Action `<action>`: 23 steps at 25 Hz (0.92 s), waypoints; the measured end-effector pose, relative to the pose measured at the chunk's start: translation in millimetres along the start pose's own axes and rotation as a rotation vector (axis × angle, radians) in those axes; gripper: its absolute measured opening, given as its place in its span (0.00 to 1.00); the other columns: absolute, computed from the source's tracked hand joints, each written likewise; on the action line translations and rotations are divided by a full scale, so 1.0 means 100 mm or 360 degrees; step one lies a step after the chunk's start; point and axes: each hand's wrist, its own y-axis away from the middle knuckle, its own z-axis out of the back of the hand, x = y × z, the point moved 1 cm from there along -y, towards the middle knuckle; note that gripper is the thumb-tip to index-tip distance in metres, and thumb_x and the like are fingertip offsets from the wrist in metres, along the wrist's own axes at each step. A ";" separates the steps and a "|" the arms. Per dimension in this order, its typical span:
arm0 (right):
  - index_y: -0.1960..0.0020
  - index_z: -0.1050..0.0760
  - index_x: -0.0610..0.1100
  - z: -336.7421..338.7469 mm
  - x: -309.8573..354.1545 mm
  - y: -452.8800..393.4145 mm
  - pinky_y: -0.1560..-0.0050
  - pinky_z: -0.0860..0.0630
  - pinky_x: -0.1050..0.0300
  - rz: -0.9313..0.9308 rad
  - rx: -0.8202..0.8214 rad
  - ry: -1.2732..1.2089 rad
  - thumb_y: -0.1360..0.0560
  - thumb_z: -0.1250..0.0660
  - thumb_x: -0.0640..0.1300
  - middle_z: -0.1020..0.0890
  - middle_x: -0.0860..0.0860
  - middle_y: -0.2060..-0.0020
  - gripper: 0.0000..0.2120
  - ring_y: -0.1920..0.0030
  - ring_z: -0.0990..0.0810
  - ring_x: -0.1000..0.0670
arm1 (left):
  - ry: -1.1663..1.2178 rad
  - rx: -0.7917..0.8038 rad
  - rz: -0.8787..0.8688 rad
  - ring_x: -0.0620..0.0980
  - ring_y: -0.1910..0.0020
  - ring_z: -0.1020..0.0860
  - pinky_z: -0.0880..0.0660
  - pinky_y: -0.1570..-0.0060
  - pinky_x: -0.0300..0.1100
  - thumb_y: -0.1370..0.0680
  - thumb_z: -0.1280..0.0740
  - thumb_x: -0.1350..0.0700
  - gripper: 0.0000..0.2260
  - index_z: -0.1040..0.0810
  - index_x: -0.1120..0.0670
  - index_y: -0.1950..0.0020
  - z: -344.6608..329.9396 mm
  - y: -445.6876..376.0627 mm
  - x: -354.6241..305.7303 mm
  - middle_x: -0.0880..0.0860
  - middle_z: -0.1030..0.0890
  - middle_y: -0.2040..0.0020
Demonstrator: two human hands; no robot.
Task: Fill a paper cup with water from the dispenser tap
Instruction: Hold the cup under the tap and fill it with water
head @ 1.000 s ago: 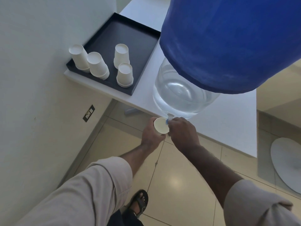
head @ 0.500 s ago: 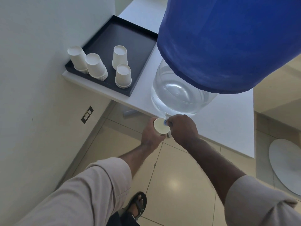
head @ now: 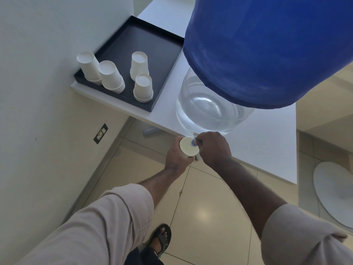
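White cup, blue tap

Black tray sits on the white desk, against the wall. Four stacks of inverted white cups stand on the tray's near half. Wall socket low on the wall. Beige tiled floor. White round disc lies on the floor at right. Dark sandal on a foot at bottom.

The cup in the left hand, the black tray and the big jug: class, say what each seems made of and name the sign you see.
Cup: paper, matte white, thin rolled rim.
Black tray: probably plastic or coated metal; smooth, dull dark surface with a raised edge; the look leaves it open.
Jug: clear plastic, likely; see-through with glossy highlights. A blue cover, seemingly fabric, hides its upper part.
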 end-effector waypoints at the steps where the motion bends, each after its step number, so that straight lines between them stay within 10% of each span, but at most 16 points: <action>1: 0.58 0.18 0.42 0.00 0.00 0.00 0.64 0.35 0.57 -0.0006 0.0001 -0.0007 0.27 0.37 0.38 0.18 0.45 0.64 0.08 0.63 0.26 0.44 | 0.0005 0.0004 0.0004 0.42 0.53 0.21 0.26 0.58 0.33 0.37 0.20 0.57 0.29 0.29 0.43 0.41 0.00 0.00 0.00 0.41 0.20 0.51; 23: 0.54 0.16 0.42 0.01 -0.02 0.01 0.59 0.27 0.54 -0.0067 -0.0006 -0.0172 0.25 0.35 0.40 0.16 0.44 0.60 0.08 0.58 0.22 0.42 | 0.0043 0.0007 -0.0027 0.42 0.49 0.21 0.24 0.54 0.34 0.36 0.20 0.57 0.30 0.29 0.44 0.40 0.01 0.02 0.03 0.42 0.20 0.48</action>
